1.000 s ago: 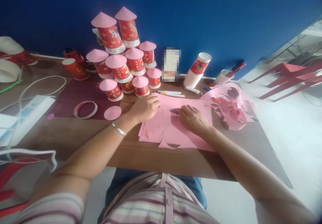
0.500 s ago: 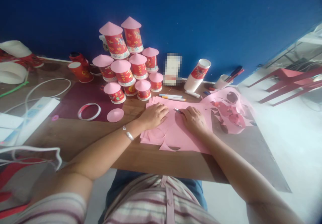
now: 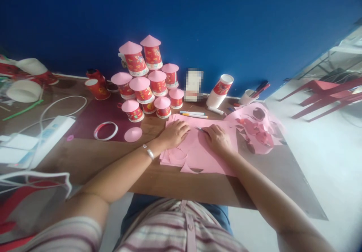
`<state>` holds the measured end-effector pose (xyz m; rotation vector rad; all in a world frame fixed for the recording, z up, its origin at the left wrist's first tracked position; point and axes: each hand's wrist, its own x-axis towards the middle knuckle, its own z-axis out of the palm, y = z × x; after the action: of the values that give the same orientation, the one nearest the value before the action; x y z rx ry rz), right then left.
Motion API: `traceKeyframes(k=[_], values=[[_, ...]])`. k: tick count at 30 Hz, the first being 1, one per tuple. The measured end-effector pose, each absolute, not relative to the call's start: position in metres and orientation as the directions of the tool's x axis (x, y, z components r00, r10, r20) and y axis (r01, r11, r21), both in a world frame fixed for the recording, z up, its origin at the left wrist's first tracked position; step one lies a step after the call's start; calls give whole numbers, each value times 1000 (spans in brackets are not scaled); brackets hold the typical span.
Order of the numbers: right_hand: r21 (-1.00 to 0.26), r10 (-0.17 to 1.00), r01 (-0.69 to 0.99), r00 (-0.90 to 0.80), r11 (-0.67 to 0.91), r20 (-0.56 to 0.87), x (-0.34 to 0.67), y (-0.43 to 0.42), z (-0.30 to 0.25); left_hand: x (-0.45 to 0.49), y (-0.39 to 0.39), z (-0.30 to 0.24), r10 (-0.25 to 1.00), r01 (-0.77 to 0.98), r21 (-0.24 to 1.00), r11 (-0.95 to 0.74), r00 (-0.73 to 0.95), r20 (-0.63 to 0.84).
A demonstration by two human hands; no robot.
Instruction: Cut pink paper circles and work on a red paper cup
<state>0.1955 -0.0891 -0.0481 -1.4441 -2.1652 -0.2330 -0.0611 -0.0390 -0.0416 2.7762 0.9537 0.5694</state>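
A stack of pink paper sheets point(image 3: 203, 157) lies in front of me, with a curved cut and a pointed offcut along its near left side. My left hand point(image 3: 175, 133) rests palm down on the left part of the stack, fingers stretched out, holding nothing. On the right part of the paper lies my right hand point(image 3: 218, 139), closed around a pair of scissors point(image 3: 200, 129). Only the scissors' narrow metal end shows, pointing up and left towards my left hand; the handles are hidden under the fingers.
Behind the paper lie markers point(image 3: 194, 113). Red paper cups with pink cone roofs point(image 3: 140, 89) are stacked back left. Pink scraps point(image 3: 263, 131) and a pen cup point(image 3: 247, 97) stand right. A white ring point(image 3: 105, 131), pink cone point(image 3: 133, 134) and power strip point(image 3: 53, 139) lie left.
The view has tilted a little, so the cups and things at the back and left appear lower. Both hands stay in place on the pink paper.
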Motion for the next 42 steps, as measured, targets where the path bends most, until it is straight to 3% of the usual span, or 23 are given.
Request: traceKeyframes(k=[19, 24, 29, 31, 35, 40, 42], values=[[-181, 832, 892, -290, 414, 473, 195, -87, -51, -62, -41, -39, 616, 544, 290, -787, 708, 345], [-373, 886, 850, -207, 373, 414, 207, -80, -46, -62, -41, -41, 629, 558, 291, -777, 704, 330], [-419, 900, 861, -95, 289, 425, 239, -56, -31, -61, -41, -40, 634, 555, 309, -772, 704, 319], [-474, 886, 851, 25, 224, 464, 252, -43, -25, -61, -40, -38, 651, 563, 334, -756, 699, 295], [-663, 828, 705, 197, 252, 524, 267, -6, -21, -59, -34, -30, 660, 563, 363, -742, 709, 250], [-841, 856, 485, 302, 242, 420, 263, 46, -31, -42, -14, -4, 717, 597, 410, -690, 643, 269], [-865, 865, 440, 307, 241, 397, 258, 59, -38, -29, -2, 8, 760, 559, 528, -640, 561, 328]])
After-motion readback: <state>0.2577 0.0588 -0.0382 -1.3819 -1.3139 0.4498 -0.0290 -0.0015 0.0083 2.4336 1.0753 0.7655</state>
